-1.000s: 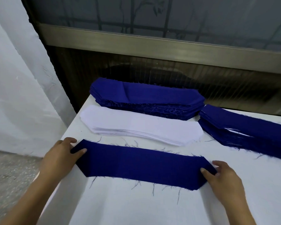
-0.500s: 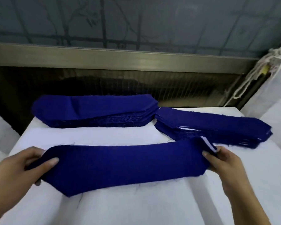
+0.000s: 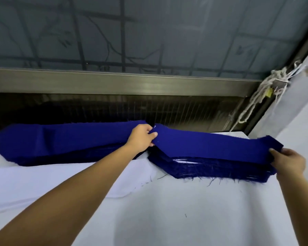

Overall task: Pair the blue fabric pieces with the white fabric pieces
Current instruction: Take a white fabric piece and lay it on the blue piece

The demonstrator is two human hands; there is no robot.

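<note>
Left hand (image 3: 142, 138) and right hand (image 3: 288, 162) pinch blue piece (image 3: 212, 144) ends, long axis left-right

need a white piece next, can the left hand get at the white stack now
Likely not yet: the left hand pinches the blue piece, though the white stack lies uncovered just beneath its forearm.

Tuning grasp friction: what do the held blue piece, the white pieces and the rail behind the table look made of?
Blue piece: woven cloth, matte. It drapes limply, and the matching blue stack under it shows frayed threads at its cut edges.
White pieces: thin, smooth matte fabric, possibly interlining; the weave is too fine to tell.
Rail: probably brushed metal, going by its dull, streaky sheen.
</note>
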